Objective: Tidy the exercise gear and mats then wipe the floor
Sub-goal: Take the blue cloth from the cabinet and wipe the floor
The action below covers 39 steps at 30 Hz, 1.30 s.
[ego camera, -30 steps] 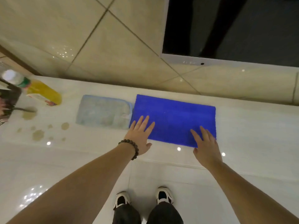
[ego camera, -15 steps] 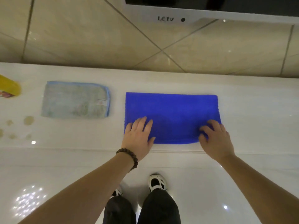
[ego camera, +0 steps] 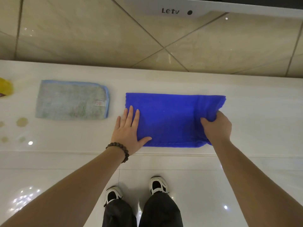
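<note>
Left hand [ego camera: 127,133] flat, fingers straight, on rectangular bright-blue terry cloth [ego camera: 168,119]; right hand [ego camera: 216,126] fingers curled, gripping its bunched right edge.

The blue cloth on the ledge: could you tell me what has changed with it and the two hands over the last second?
The right hand, flat a second ago, now grips and bunches the blue cloth at its right end. The left hand remains flat on its left edge. The pale cloth has not moved.

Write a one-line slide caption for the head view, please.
Left hand rests flat on the bright blue rectangular cloth while the right hand grips its bunched end.
</note>
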### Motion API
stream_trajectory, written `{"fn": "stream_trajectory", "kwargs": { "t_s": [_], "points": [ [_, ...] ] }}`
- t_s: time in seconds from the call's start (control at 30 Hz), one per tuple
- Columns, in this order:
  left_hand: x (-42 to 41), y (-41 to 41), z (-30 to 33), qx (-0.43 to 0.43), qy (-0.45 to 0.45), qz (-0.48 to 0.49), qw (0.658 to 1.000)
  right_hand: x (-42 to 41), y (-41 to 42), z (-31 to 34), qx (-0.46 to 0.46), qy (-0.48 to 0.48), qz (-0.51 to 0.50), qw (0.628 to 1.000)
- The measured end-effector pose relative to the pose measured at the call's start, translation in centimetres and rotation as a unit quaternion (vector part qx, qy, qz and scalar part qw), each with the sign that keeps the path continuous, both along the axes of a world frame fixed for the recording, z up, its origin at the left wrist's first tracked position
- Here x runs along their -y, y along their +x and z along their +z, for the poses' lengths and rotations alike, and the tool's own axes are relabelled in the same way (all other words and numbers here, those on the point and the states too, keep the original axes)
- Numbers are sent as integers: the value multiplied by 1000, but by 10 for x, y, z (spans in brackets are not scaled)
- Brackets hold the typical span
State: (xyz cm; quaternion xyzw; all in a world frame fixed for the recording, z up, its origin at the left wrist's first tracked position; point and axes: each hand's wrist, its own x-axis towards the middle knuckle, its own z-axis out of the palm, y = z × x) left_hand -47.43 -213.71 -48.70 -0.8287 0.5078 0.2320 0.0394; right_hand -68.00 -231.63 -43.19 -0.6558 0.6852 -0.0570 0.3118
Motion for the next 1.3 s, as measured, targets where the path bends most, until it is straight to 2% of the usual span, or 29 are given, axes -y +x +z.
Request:
{"fn": "stream_trajectory", "kwargs": {
  "t_s": [0.07, 0.23, 0.37, 0.47, 0.57, 0.63, 0.7, 0.83, 0.93, 1.1, 1.23, 1.3],
  "points": [
    [-4, 7, 1, -8, -10, -13, 1000, -14, 18, 24, 47, -46, 41, 997],
    [-20, 19, 1, -10, -29, -27, 999, -63, 85, 61, 129, -86, 169, 973],
    [-27, 24, 0, 9, -39, -17, 999, -92, 131, 29, 105, -46, 270, 956],
    [-35, 27, 0, 6, -49, 11, 999, -103, 141, -3, 38, 21, 342, 939],
    [-41, 28, 3, -24, -33, 24, 999, -107, 138, -9, 58, 27, 322, 945],
    [-43, 28, 9, -38, -39, 29, 998, -110, 133, -7, 74, -67, 276, 956],
    [-48, 26, 14, -36, -62, 44, 996, -113, 132, -7, 4, -144, 272, 952],
    [-64, 26, 24, -27, -118, 99, 988, -120, 142, -31, -156, -29, 343, 926],
    [-82, 32, 27, -23, -116, 140, 983, -125, 148, -49, -221, -33, 377, 899],
    [-111, 36, 35, -31, -99, 245, 964, -130, 144, -58, -219, -75, 375, 897],
    [-136, 30, 47, -29, -99, 317, 943, -120, 143, -53, -225, -77, 389, 890],
    [-148, 26, 56, -31, -93, 347, 933, -110, 141, -47, -207, -69, 381, 898]
  ]
}}
